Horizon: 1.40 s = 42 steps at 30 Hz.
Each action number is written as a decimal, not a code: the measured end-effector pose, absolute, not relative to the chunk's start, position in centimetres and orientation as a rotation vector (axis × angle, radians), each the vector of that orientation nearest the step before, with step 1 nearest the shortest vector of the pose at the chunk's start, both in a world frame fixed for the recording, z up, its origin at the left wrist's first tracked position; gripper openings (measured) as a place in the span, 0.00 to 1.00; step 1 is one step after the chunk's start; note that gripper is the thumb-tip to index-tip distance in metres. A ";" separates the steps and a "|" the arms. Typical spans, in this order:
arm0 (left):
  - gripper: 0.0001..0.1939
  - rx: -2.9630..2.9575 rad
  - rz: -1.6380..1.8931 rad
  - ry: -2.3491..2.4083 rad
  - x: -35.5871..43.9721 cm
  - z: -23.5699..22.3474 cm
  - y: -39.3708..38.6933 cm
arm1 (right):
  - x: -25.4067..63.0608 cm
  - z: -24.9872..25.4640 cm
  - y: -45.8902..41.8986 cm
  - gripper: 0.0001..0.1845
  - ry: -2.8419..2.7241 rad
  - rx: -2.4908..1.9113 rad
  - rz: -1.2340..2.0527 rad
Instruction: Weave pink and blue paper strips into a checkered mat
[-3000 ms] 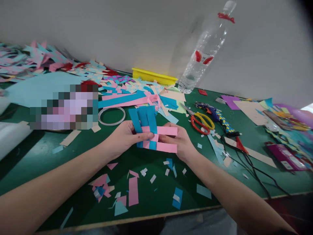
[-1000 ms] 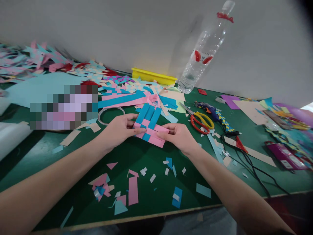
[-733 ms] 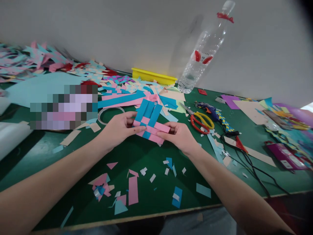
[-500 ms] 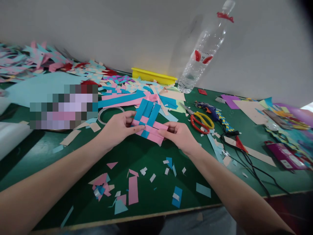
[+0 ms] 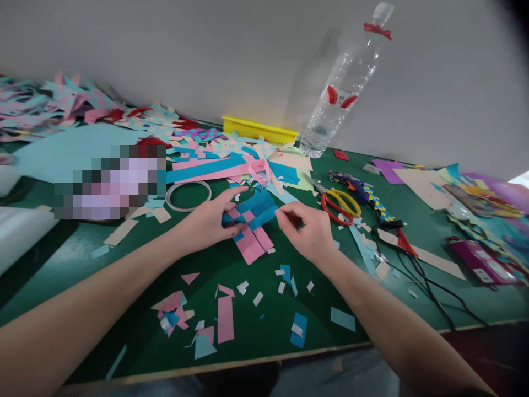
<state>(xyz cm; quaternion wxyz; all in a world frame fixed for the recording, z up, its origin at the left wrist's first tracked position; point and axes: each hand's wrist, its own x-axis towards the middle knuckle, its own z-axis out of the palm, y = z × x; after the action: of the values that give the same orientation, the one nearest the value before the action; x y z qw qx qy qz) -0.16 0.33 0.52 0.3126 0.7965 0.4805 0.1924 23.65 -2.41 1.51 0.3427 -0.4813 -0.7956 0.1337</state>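
Blue and pink paper strips are interlaced into a small woven paper piece [image 5: 255,241], held just above the green tabletop. My left hand [image 5: 209,221] grips its left side, with the thumb in front and the other fingers behind or along the top edge. At the upper right corner, my right hand [image 5: 308,231] pinches the end of a blue strip [image 5: 264,216] between thumb and forefinger. The pink ends hang toward the lower right. A roll of clear tape [image 5: 169,196] lies beside my left hand, and scissors [image 5: 336,207] with red and yellow handles lie beyond my right.
Paper scraps [image 5: 225,320] are scattered along the near table edge. Long blue and pink strips [image 5: 206,170] lie behind my hands. A plastic bottle [image 5: 345,88] leans at the wall by a yellow tray [image 5: 260,129]. Black cables [image 5: 421,270] and a magenta box [image 5: 483,264] are at the right.
The woven piece has turned, its blue strips now pointing right and its pink ends downward. My right hand has shifted from the pink ends to a blue strip's end.
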 end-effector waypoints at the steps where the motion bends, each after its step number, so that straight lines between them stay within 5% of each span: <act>1: 0.40 2.161 0.488 1.260 0.0 0.3 0.3 | 23.7 1.4 -2.3 0.13 -2.079 -1.201 0.312; 10: 0.28 2.582 0.623 1.351 0.0 -0.7 0.2 | 24.1 0.1 -0.9 0.14 -2.265 -1.010 0.269; 17: 0.39 2.551 0.441 1.371 -0.8 -0.2 0.1 | 24.4 -0.1 -0.4 0.13 -2.377 -0.929 0.349; 34: 0.27 2.516 0.402 1.125 -1.3 -1.3 1.1 | 24.1 0.1 -0.7 0.15 -2.564 -0.844 0.440; 42: 0.37 2.564 0.410 1.330 -1.8 -0.5 1.1 | 24.4 -0.1 -0.3 0.29 -2.524 -0.999 0.461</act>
<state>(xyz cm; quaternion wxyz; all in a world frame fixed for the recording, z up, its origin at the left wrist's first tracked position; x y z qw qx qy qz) -1.77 1.09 -0.50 0.1117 0.8734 0.4530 0.1395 24.43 -0.31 -0.06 0.1928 -0.3560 -0.8995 0.1641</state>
